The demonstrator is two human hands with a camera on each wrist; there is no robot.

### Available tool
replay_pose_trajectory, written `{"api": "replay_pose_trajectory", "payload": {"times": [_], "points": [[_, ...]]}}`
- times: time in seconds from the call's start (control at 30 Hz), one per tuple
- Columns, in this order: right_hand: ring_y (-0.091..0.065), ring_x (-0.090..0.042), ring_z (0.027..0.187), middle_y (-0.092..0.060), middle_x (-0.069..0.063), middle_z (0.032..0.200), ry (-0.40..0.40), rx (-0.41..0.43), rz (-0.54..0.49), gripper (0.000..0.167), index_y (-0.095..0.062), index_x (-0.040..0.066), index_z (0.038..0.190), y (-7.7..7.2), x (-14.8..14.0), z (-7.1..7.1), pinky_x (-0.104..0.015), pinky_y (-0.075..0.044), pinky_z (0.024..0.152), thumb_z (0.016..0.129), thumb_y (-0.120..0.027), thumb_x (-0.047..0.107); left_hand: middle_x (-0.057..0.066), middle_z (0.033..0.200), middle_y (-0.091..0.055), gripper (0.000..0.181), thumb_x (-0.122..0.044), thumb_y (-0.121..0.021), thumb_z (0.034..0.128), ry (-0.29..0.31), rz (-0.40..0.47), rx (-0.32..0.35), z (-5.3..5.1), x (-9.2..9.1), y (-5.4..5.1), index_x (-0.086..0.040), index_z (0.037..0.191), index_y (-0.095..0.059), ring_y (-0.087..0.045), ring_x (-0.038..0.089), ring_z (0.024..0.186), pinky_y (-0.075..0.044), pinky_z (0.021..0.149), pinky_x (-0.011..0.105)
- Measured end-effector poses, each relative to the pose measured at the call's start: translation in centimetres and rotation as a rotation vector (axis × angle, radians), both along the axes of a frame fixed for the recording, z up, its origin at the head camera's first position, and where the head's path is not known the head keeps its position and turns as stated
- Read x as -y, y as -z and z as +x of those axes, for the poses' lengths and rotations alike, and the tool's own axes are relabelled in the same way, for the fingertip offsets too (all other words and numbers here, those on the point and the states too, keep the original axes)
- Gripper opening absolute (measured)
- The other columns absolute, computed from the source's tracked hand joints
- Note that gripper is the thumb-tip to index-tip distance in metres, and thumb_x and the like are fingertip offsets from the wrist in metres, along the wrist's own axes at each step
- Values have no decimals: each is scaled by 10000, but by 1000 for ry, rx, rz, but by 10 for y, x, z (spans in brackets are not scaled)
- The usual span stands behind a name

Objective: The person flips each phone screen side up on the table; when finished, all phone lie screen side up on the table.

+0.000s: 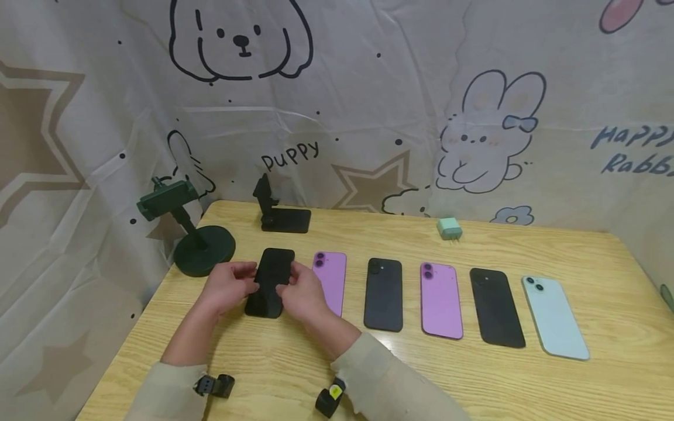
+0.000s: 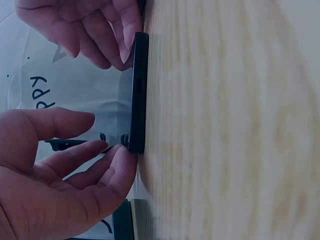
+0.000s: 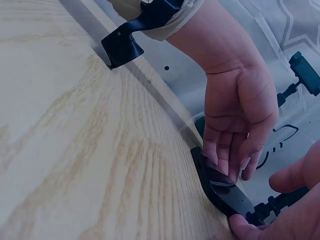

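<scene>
Head view: high, on the near side, facing forward and down; widest and farthest back, taking in surface [image 1: 284, 368] and cloth backdrop [image 1: 368, 105]. Left wrist view: low, close, looking forward almost level with the surface, picture turned on its side. Right wrist view: also low and close, slanted, facing across to the left hand [image 3: 240, 112] and green stand [image 3: 304, 74]. Both wrist views share the black phone [image 2: 139, 95], left hand and right hand [image 2: 92, 30]; head view shows these from above.
</scene>
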State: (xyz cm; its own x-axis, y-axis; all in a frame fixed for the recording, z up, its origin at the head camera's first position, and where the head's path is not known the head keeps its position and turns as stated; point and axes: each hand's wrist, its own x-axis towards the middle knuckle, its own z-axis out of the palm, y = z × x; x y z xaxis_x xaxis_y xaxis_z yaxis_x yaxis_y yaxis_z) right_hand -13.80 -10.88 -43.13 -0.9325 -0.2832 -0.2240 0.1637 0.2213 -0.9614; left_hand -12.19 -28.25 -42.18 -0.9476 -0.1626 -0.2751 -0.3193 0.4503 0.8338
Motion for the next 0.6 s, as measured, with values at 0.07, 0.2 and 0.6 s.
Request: {"api": "replay_pose_trajectory", "payload": {"times": [0.07,0.2,0.6], "points": [[-481,-299,1310,-464,-188,1475,-3,-1,7,621,-394,-50,1494,-1,0,0,-394,-433,1024,934,-653,20,268,1373,-524,506,3,-610,934,-1,1,2,0,0,0,83,1419,-490,-501,382,1248,-453,996,496],[-467,-303,1325,-453,-185,1486,-3,2,16,618,-394,-47,1495,-2,-1,-1,-405,-412,1044,936,-648,25,266,1378,-518,506,-5,-613,939,1,4,4,-1,-1,-1,77,1422,-489,-498,382,1248,-455,994,496],[-531,-287,1263,-550,-146,1390,-30,-94,7,591,-458,-15,1465,-14,-28,4,-406,-445,1015,920,-679,49,249,1368,-537,530,-69,-671,929,-12,-151,-63,2,-25,-14,49,1419,-509,-539,381,1151,-478,945,514]]}}
